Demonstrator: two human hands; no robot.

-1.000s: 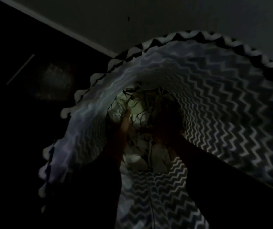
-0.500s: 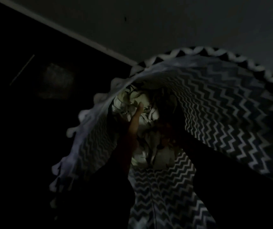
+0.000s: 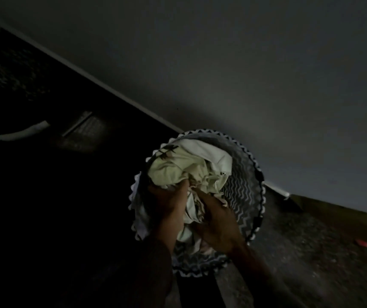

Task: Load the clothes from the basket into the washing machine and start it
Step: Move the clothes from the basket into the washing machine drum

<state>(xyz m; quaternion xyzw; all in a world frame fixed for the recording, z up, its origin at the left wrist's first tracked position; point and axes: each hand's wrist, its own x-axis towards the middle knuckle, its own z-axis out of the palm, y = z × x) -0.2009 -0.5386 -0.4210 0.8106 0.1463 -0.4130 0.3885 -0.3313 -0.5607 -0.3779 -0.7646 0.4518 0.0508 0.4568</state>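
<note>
The scene is very dark. A round fabric basket (image 3: 243, 192) with a black and white zigzag lining and a scalloped rim stands on the floor against the wall. A bundle of pale cream clothes (image 3: 187, 167) with dark prints bulges up above its rim. My left hand (image 3: 169, 203) grips the bundle from the left, fingers closed into the cloth. On the right side, my right hand (image 3: 217, 221) clutches the same bundle. The washing machine is not in sight.
A grey wall (image 3: 244, 63) fills the top and right, with a pale baseboard (image 3: 111, 90) running diagonally. Dark floor (image 3: 311, 252) lies at the right, with a small red object (image 3: 362, 243) on it. The left side is nearly black, holding a faint pale curved shape (image 3: 22, 132).
Earlier both hands were deep inside the basket seen from close up. Now the view has pulled back, and the clothes bundle has been gathered and lifted above the rim in both hands.
</note>
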